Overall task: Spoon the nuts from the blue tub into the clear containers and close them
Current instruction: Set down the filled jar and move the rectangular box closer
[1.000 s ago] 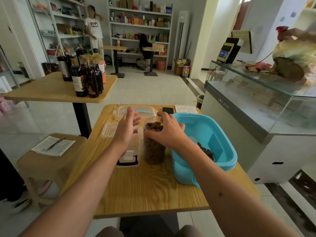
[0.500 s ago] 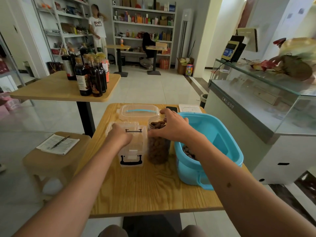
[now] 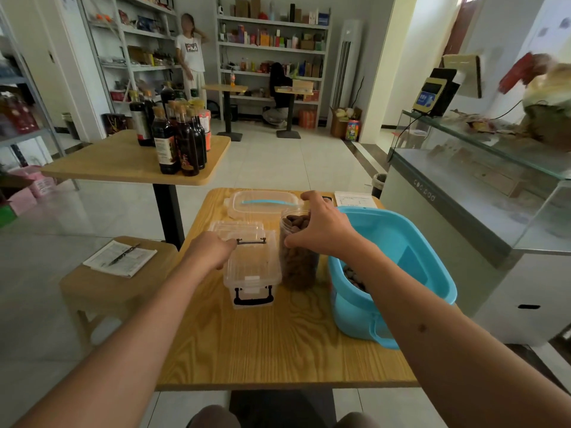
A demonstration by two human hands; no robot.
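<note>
**Nuts: one jar full, clear box next**

Nuts remain low in the wide blue plastic tub [image 3: 398,239], just right of the right hand [image 3: 321,230]. Its curled fingers grip the rim of the tall clear nut-filled jar [image 3: 298,264]. Left hand [image 3: 211,250] grips the small clear latch-handled box [image 3: 251,273] at its left wall. Likely next: cap the jar, then fill the box.

Shop interior. Floor: pale glossy tiles [image 3: 272,162]. Rear wall: white shelving units [image 3: 272,47] stocked with boxed goods; standing air conditioner [image 3: 349,66] beside them. Left: wooden pedestal table [image 3: 123,162] bearing dark bottles [image 3: 179,140]; low wooden stool [image 3: 102,288]. Right: glass display counter [image 3: 482,180].
</note>
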